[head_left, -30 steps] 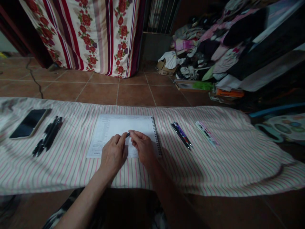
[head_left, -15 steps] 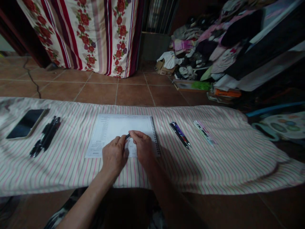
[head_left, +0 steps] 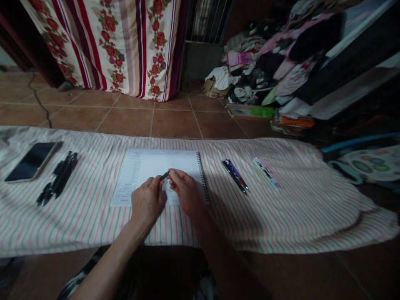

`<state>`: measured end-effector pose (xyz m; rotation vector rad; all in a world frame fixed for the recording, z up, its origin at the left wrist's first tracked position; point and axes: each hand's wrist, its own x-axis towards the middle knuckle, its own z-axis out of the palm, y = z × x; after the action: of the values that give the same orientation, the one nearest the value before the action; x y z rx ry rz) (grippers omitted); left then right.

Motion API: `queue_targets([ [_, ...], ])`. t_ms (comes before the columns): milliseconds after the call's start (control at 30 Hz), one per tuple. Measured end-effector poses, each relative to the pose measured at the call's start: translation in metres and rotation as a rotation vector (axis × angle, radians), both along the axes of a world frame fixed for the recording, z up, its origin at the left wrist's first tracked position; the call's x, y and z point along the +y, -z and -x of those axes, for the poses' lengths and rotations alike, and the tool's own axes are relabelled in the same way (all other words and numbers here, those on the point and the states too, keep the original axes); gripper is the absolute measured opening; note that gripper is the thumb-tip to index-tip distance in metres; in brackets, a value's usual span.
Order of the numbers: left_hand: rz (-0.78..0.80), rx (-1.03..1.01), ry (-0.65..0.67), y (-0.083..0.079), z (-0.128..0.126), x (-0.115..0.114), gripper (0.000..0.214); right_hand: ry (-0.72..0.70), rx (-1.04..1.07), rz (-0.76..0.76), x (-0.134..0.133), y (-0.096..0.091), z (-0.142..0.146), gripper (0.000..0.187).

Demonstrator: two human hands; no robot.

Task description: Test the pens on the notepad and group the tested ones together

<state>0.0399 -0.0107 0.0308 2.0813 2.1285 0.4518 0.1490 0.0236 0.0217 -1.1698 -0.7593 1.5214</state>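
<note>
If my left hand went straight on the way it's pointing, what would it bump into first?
Probably your right hand: your left hand points forward and rightward towards it, with the dark pen-like stick held between them. Exact heights are hard to judge from this one view.

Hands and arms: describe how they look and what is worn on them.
The left hand and right hand are bare, without gloves. No ring shows on the visible fingers, and no watch or bracelet on either wrist. The left forearm shows no sleeve. The right forearm falls into shadow, so a sleeve lower down cannot be ruled out.
</note>
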Motion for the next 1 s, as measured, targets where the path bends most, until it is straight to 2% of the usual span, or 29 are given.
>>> queue_targets([
  [133, 0.017, 0.036, 0.023, 0.0, -0.001, -0.001, 0.037, 0.027, -0.032, 0.037, 0.002, 0.003, 0.0, 0.03],
  [333, 0.025, 0.04, 0.034, 0.0, -0.001, -0.001, 0.037, 0.046, -0.093, 0.007, 0.003, 0.006, -0.001, 0.021],
  [567, 0.006, 0.044, 0.024, 0.001, -0.001, 0.0, 0.034, 0.052, 0.014, 0.07, -0.001, -0.002, -0.002, 0.036],
  [700, 0.003, 0.034, 0.036, 0.001, -0.004, 0.0, 0.032, 0.032, 0.051, 0.112, -0.001, -0.005, -0.001, 0.029],
  [900, -0.025, 0.03, 0.052, 0.003, -0.005, -0.002, 0.033, 0.061, -0.056, 0.103, -0.002, -0.004, -0.003, 0.025],
  [1000, -0.011, 0.022, 0.047, 0.003, -0.005, -0.002, 0.034, 0.047, 0.015, 0.109, -0.003, -0.005, -0.004, 0.027],
])
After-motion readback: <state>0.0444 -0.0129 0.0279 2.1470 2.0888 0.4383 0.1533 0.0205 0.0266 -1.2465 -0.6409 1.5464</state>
